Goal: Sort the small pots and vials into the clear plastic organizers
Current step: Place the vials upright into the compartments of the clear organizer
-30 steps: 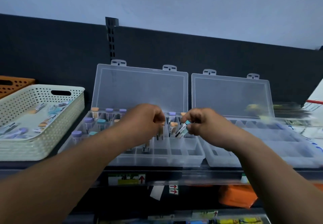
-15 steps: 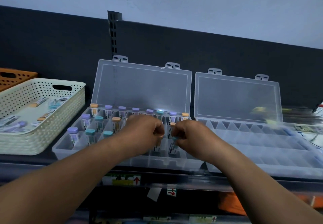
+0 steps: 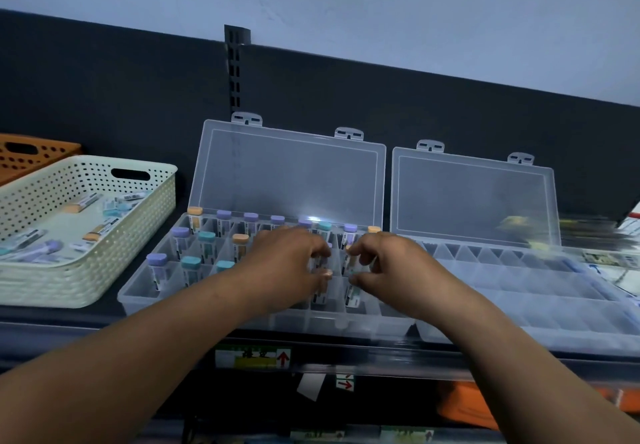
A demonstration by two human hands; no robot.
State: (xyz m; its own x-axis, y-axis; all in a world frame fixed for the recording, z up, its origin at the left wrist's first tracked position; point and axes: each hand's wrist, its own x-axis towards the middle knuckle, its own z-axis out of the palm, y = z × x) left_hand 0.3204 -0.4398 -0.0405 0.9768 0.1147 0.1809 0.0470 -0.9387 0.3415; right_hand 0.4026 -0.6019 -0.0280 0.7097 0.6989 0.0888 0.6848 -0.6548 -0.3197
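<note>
Two clear plastic organizers stand side by side on a dark shelf, lids open. The left organizer [image 3: 138, 300] holds several upright vials with purple, teal and orange caps, such as a purple-capped vial [image 3: 157, 267]. My left hand [image 3: 284, 263] and my right hand [image 3: 391, 267] meet over its front right compartments. Each hand pinches the top of a labelled vial standing in a compartment: the left hand's vial [image 3: 319, 296] and the right hand's vial [image 3: 353, 296]. Fingers hide their caps. The right organizer [image 3: 519, 338] shows bare compartments.
A cream perforated basket [image 3: 104, 270] at the left holds several loose vials. An orange basket [image 3: 34, 153] sits behind it. A dark back panel rises behind the lids. Blurred papers lie at the far right. Shelf labels with red arrows [image 3: 283, 359] hang below.
Both hands came down from above the box into its front right compartments with their vials. The fists have loosened and the fingers have spread a little. The camera tilted slightly.
</note>
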